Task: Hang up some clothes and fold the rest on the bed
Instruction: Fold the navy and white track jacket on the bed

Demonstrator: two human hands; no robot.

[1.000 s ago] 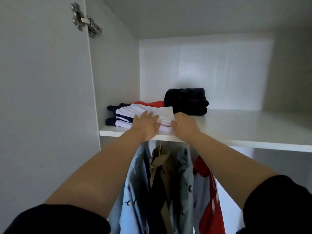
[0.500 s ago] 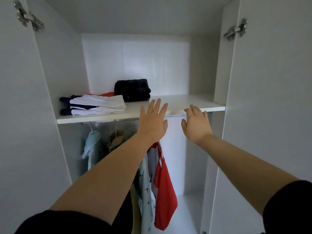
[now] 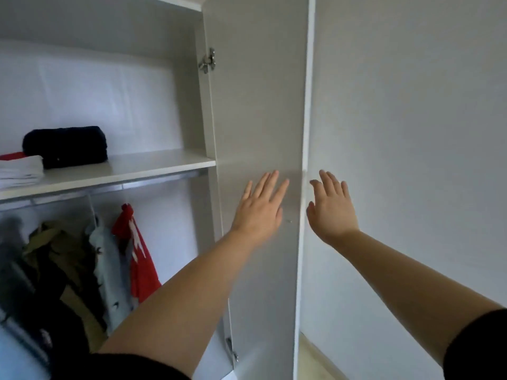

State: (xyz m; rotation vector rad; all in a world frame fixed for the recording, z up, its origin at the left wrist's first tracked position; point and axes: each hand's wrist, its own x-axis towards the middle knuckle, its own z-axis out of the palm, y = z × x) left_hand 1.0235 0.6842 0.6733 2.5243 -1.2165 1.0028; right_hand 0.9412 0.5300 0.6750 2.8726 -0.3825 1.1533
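My left hand (image 3: 260, 207) is flat with straight fingers in front of the inner face of the open right wardrobe door (image 3: 260, 105); contact cannot be told. My right hand (image 3: 330, 207) is spread just past that door's outer edge, holding nothing. On the shelf (image 3: 153, 163) lie a folded white stack (image 3: 20, 170), a red piece (image 3: 11, 155) and a folded dark garment (image 3: 65, 146). Below, on the rail (image 3: 109, 186), hang a red shirt (image 3: 140, 259), a pale blue printed shirt (image 3: 109, 272) and olive clothes (image 3: 57, 248).
A plain white wall (image 3: 411, 133) fills the right side. A metal hinge (image 3: 208, 61) sits high on the door, another one (image 3: 231, 349) low. Pale floor (image 3: 315, 360) shows beside the door's foot. Dark blurred clothing (image 3: 16, 283) hangs at the far left.
Both hands let go of the white stack on the shelf and drew back, fingers spread. My view and both hands swung right, from the shelf to the open right door.
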